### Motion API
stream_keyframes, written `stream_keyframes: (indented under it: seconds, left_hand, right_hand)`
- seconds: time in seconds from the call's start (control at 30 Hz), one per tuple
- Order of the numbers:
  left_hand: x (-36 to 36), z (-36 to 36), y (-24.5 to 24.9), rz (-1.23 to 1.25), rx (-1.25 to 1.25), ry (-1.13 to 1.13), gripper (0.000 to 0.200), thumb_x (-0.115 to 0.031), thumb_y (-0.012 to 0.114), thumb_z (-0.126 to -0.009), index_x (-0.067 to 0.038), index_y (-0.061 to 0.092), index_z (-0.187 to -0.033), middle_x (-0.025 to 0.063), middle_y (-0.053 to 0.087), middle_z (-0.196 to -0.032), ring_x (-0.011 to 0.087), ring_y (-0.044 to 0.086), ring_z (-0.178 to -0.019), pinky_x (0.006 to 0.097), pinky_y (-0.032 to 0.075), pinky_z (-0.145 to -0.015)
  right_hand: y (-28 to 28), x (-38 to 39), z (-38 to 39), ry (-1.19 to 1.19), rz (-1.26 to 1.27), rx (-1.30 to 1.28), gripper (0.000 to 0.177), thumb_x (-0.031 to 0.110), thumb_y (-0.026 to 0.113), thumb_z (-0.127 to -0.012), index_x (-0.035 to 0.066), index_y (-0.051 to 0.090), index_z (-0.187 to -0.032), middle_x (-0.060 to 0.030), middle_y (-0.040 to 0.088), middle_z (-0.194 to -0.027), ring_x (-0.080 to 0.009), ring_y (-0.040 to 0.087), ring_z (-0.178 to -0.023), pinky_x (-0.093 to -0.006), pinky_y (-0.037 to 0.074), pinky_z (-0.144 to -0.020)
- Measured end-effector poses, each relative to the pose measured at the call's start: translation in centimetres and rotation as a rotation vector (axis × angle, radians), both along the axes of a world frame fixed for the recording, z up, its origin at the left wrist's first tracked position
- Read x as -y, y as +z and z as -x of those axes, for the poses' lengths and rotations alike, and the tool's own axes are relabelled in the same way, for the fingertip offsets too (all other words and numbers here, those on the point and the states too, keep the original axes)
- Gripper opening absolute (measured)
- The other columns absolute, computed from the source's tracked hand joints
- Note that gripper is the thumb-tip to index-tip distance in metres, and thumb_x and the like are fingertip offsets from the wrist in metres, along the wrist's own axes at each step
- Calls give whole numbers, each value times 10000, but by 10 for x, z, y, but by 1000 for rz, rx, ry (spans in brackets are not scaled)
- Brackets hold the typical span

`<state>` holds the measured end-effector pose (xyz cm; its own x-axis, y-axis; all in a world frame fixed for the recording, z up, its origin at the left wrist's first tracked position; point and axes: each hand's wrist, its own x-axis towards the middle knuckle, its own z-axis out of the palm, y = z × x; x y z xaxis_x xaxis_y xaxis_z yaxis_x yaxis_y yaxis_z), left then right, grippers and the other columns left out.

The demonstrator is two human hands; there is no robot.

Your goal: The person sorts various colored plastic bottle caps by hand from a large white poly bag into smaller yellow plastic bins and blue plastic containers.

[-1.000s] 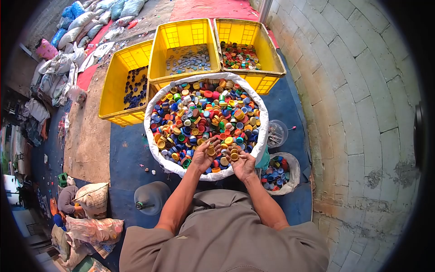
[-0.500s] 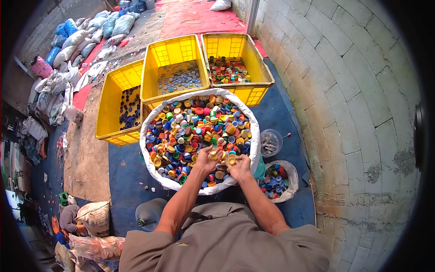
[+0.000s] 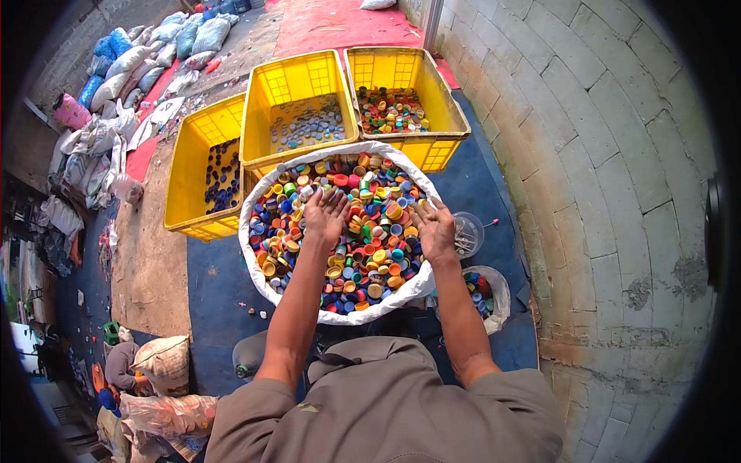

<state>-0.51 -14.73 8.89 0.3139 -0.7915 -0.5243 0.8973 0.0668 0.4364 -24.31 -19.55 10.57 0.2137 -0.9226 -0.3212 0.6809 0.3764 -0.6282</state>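
A large white sack (image 3: pixel 261 287) with a rolled rim holds a heap of mixed-colour bottle caps (image 3: pixel 359 258). Over the left middle of the heap is my left hand (image 3: pixel 327 214), palm up with its fingers spread and nothing in it. My right hand (image 3: pixel 434 228) is at the sack's right side, fingers apart, no cap visible in it. Beyond the sack stand three yellow crates: the left one (image 3: pixel 181 185) has dark blue caps, the middle one (image 3: pixel 258 100) pale caps, the right one (image 3: pixel 444 108) red, green and white caps.
Right of the sack are a clear round tub (image 3: pixel 468 234) and a small white sack (image 3: pixel 500 297) of caps. A block wall (image 3: pixel 602 193) rises at the right. Full sacks (image 3: pixel 123 62) lie at upper left. Another person (image 3: pixel 120 366) is at lower left beside a bulging sack.
Both my hands have moved forward and apart from the near part of the heap. The yellow caps at my fingers are no longer in them. The camera view has shifted slightly.
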Motion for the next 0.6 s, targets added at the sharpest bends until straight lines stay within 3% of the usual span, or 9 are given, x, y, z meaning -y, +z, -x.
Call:
stream_keyframes:
  seconds: [0.03,0.1,0.17,0.2,0.3,0.33,0.43,0.47,0.6]
  left_hand:
    - [-22,-7,-27,-46,15,15,408,-373,509,-938,10,548,-1073,140,602,-1038,266,570,-989,414,464,-939]
    - [-70,-7,-48,-131,49,85,366,-372,503,-951,-57,582,-780,102,640,-881,217,592,-795,389,510,-779]
    - [-115,-8,-71,-247,61,139,412,-384,546,-931,-116,492,-623,73,640,-818,157,571,-685,321,495,-654]
    - [-134,-5,-73,-286,108,137,407,-387,548,-929,-113,503,-631,63,631,-780,146,558,-639,313,483,-610]
    - [-173,7,-80,-383,181,116,408,-396,552,-925,-97,534,-649,32,590,-673,126,522,-537,286,438,-507]
    - [-181,10,-83,-388,220,83,407,-407,550,-924,-78,565,-685,23,566,-634,123,518,-525,273,419,-497]
    - [-193,29,-81,-417,270,66,377,-398,520,-944,-77,593,-761,20,571,-701,107,473,-548,259,413,-498]
    - [-194,35,-77,-428,262,53,363,-384,510,-952,-81,593,-768,19,574,-731,97,457,-561,248,408,-493]
    - [-195,58,-67,-449,359,-102,309,-341,547,-937,-64,622,-823,3,597,-759,64,470,-533,228,409,-481]
  right_hand:
    - [-25,-14,8,-6,26,-146,587,5,459,-785,-53,268,-1337,-268,369,-1356,-341,480,-1190,-403,444,-976]
    - [-44,-47,17,-19,-34,-449,382,-12,453,-820,-31,441,-1201,-177,577,-1122,-209,604,-945,-307,510,-796]
    - [-89,-73,32,79,63,-772,252,-23,438,-828,-18,552,-1053,-96,647,-930,-143,620,-771,-248,496,-679]
    - [-102,-85,36,90,147,-943,209,-36,438,-807,-14,598,-939,-83,661,-851,-153,629,-754,-268,499,-688]
    - [-94,-101,34,189,342,-1311,204,-34,447,-765,-8,602,-895,-110,656,-794,-211,647,-734,-293,505,-721]
    - [-90,-100,30,215,385,-1334,210,-44,474,-734,6,602,-893,-134,655,-828,-286,633,-775,-351,498,-741]
    - [-92,-84,18,131,779,-1555,189,-40,518,-733,15,594,-897,-136,652,-859,-325,594,-822,-416,474,-768]
    - [-94,-75,14,131,796,-1527,237,-36,552,-730,22,594,-956,-136,649,-882,-338,559,-867,-446,454,-781]
    - [-97,-42,5,176,943,-1593,481,-12,599,-740,62,523,-1209,-73,673,-943,-280,557,-937,-423,422,-822]
